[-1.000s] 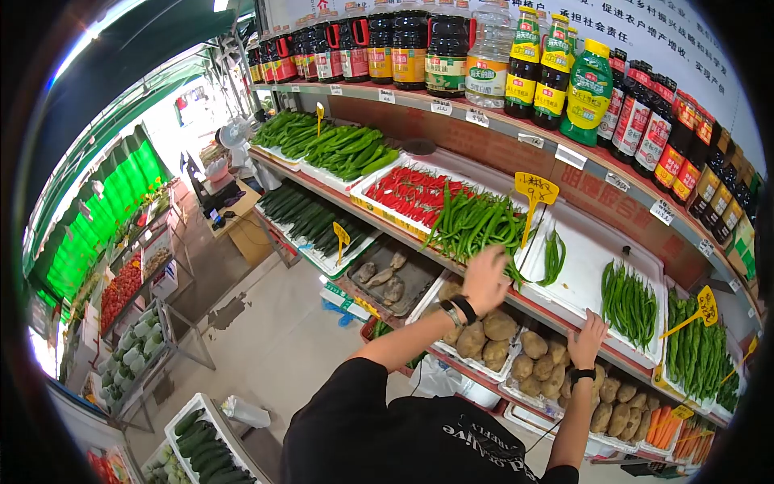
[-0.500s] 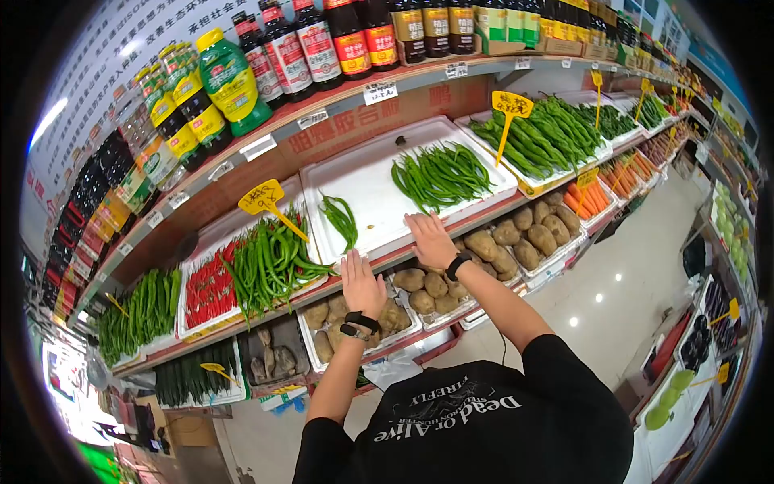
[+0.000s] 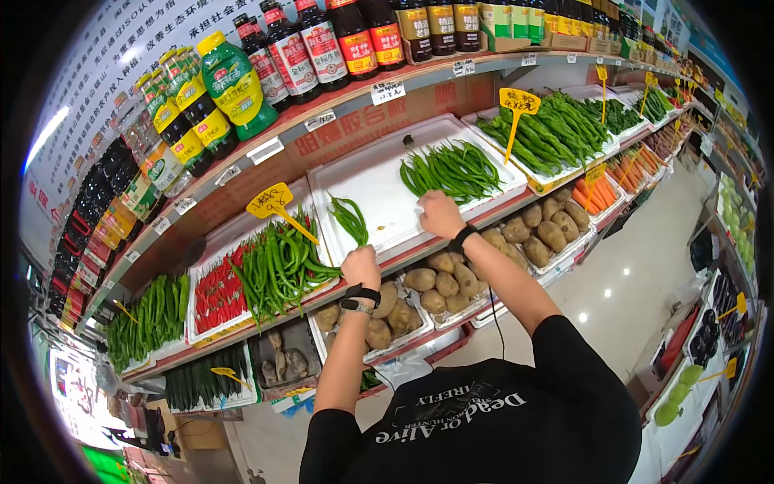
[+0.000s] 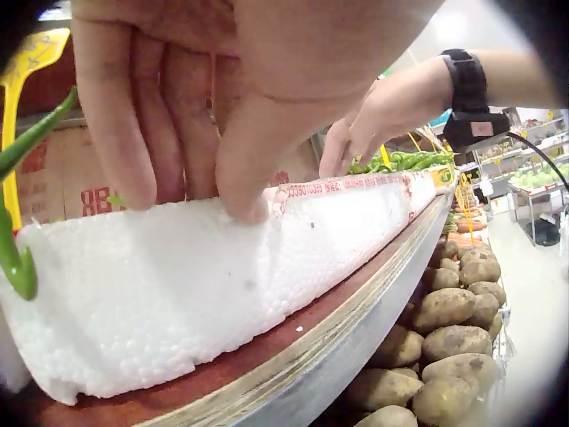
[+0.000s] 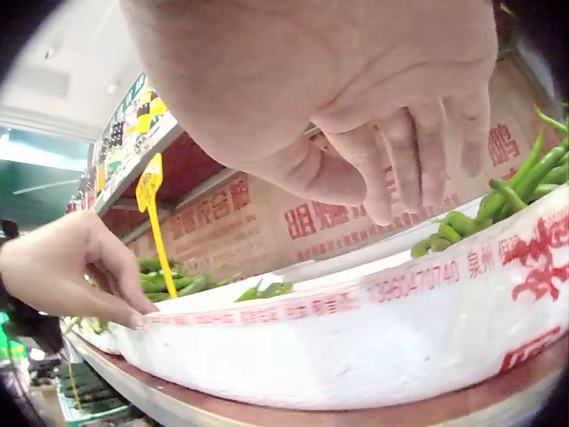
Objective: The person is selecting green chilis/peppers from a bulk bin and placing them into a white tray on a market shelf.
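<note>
A white foam tray (image 3: 387,185) holds a small bunch of green peppers (image 3: 349,219) at its left and a larger bunch (image 3: 451,171) at its right. My left hand (image 3: 360,268) is at the tray's front rim, below the small bunch. In the left wrist view, the fingers of this hand (image 4: 204,98) reach behind the foam rim (image 4: 178,276), with the thumb over its front edge. Near the larger bunch, my right hand (image 3: 442,215) hovers over the front of the tray. Its fingers (image 5: 413,151) hang bent and apart, holding nothing, in the right wrist view.
Red chillies (image 3: 219,290) and green peppers (image 3: 278,270) fill the tray on the left; longer peppers (image 3: 556,133) lie on the right. Yellow price signs (image 3: 270,200) stand up between trays. A bottle shelf (image 3: 347,101) runs above, and potatoes (image 3: 451,282) lie below.
The view has swung right from the chillies. The left hand went from the chilli side to the tray's rim, and its flat fingers have bent. My right hand has lifted off the rim, over the tray.
</note>
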A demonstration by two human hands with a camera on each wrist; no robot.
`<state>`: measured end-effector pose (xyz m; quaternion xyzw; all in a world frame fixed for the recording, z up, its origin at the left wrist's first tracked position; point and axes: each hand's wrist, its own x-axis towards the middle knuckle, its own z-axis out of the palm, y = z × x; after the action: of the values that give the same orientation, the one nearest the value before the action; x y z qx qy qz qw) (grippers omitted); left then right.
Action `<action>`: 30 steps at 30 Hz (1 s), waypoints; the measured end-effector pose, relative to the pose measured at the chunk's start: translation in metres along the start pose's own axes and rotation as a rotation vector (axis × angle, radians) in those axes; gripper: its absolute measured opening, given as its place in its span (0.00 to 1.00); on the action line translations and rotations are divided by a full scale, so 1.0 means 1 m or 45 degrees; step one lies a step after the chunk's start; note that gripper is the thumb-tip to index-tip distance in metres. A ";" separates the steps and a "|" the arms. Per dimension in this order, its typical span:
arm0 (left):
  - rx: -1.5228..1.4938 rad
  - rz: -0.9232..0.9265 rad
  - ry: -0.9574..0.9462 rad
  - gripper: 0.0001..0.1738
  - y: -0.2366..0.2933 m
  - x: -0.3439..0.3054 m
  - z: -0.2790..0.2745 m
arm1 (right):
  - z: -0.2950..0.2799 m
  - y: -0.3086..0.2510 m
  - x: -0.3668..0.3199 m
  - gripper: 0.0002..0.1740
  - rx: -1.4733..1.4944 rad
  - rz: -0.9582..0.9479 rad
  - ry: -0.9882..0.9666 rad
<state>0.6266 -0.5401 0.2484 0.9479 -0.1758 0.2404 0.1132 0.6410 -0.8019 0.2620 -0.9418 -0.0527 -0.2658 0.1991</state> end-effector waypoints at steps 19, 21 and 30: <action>0.244 0.034 -0.021 0.07 0.017 0.003 -0.002 | 0.027 0.058 0.034 0.15 0.491 0.563 0.154; 0.245 0.028 -0.047 0.07 0.018 0.004 -0.004 | 0.018 0.062 0.029 0.16 1.050 0.627 0.095; 0.205 0.054 -0.023 0.06 0.014 0.002 -0.004 | -0.021 0.027 0.000 0.14 1.321 0.293 0.094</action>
<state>0.6209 -0.5520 0.2547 0.9521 -0.1771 0.2475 0.0297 0.6362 -0.8348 0.2690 -0.7093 -0.0664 -0.2142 0.6683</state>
